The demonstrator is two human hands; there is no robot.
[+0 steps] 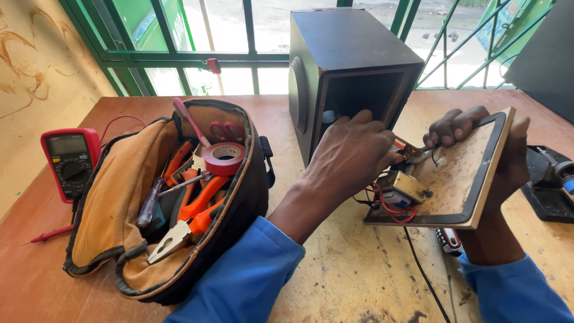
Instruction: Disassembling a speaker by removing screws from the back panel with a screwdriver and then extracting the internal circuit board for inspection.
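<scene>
A black speaker box (350, 57) stands open at its back on the wooden table (359, 269). My right hand (508, 161) grips the removed back panel (463, 170), tilted up, fingers curled over its top edge. A transformer (405, 186) with red wires and a small circuit board (408, 149) are fixed to the panel's inner face. My left hand (350, 158) reaches in at the board, its fingertips hidden; whether it holds anything cannot be seen. A black cable (421, 269) runs down from the panel.
An open tool bag (128, 203) at left holds pliers, screwdrivers and a red tape roll (224, 157). A red multimeter (70, 161) lies beside it with a probe (51, 234). A black soldering stand (553, 185) sits at the right edge. A green window grille is behind.
</scene>
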